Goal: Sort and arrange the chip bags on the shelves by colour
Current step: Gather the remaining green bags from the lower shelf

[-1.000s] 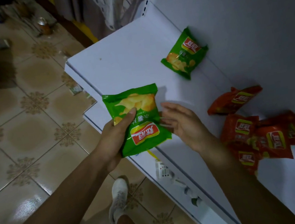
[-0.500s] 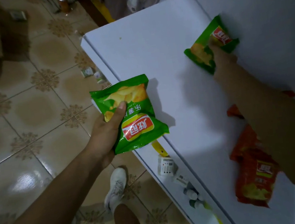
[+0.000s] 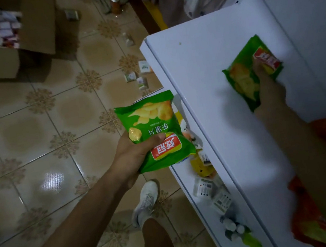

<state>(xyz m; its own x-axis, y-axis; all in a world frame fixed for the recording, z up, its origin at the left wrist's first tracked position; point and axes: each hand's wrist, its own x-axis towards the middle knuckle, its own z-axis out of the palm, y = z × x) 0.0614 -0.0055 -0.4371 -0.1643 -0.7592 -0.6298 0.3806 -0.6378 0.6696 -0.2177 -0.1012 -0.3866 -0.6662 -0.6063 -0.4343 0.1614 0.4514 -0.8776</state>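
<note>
Here, left hand (image 3: 135,154) clamped green foil chip bag (image 3: 154,124); right hand (image 3: 271,89) lay on second green foil bag (image 3: 243,82), at first bag's 2 o'clock, grip unclear.

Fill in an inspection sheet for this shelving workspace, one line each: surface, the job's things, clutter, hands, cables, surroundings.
Surface: white shelf, flat, against a white back panel.
Job's things: held green chip bag off the shelf's front edge; second green chip bag lying on the shelf near the back panel; red chip bags on the shelf at the right, partly hidden by the forearm.
Clutter: small boxes and packets on the lower shelf.
Hands: left hand grips the held green chip bag, thumb across its front; right hand lies on the second green chip bag, grip blurred.
Cables: nothing seen.
Surroundings: tiled floor, cardboard box, white shoe.
</note>
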